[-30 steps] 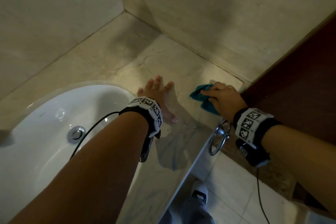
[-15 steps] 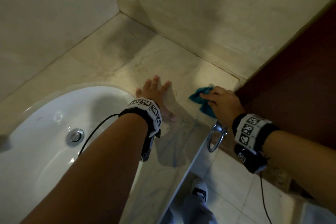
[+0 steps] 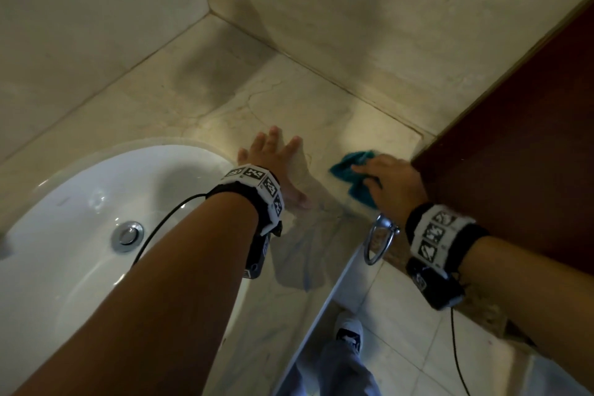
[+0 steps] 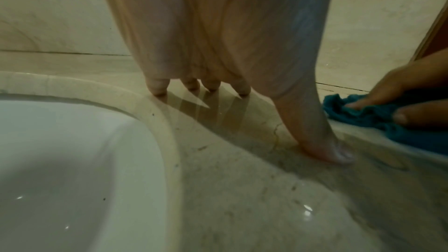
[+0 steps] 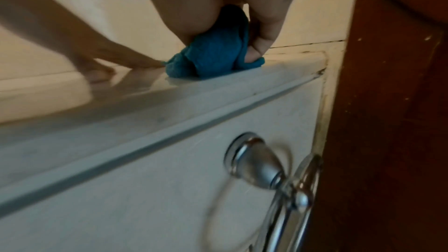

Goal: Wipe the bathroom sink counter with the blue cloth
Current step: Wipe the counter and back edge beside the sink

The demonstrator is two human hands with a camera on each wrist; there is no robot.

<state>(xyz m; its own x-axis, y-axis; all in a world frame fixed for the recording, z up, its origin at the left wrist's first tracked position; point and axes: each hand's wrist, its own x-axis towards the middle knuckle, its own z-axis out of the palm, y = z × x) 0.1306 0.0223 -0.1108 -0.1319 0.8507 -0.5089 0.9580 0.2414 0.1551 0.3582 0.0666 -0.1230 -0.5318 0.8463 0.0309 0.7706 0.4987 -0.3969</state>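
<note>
The blue cloth lies bunched on the marble counter near its front right corner. My right hand grips the cloth and presses it down on the counter top. My left hand rests flat on the counter just right of the white sink, with fingers spread and straight. In the left wrist view the left fingertips and thumb touch the marble, and the cloth sits just to the right under the right hand.
A dark wooden panel stands right against the counter's right end. A chrome towel ring hangs on the counter's front face below the cloth. Marble walls close the back. The sink drain is at left. My shoe is on the floor tiles.
The right hand has slid the cloth a little toward the counter's front edge. The left hand stays flat in the same spot.
</note>
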